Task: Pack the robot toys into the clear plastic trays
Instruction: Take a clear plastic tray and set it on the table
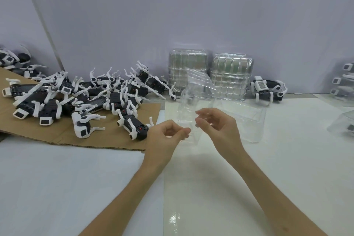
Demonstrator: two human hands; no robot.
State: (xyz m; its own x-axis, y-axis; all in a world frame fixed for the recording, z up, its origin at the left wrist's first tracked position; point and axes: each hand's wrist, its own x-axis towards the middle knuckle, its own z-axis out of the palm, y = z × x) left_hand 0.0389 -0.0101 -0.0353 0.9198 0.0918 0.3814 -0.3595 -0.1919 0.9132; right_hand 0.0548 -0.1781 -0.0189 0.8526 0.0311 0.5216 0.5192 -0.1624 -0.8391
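Observation:
A heap of black-and-white robot toys [80, 97] lies on brown cardboard [107, 140] at the left. In the middle of the view both hands hold up a clear plastic tray [193, 101]. My left hand [166, 136] pinches its lower left edge between thumb and curled fingers. My right hand [216, 126] pinches the tray's lower right part. A second clear tray [247, 119] lies on the white table just right of my hands. The nearest robot toy [134, 126] lies just left of my left hand.
Two stacks of clear trays [187, 71] [231, 74] stand against the wall. One robot toy [268, 88] stands to their right. Packed trays with toys [344, 80] [342, 124] sit at the far right edge. More toys [13, 61] lie at the far left.

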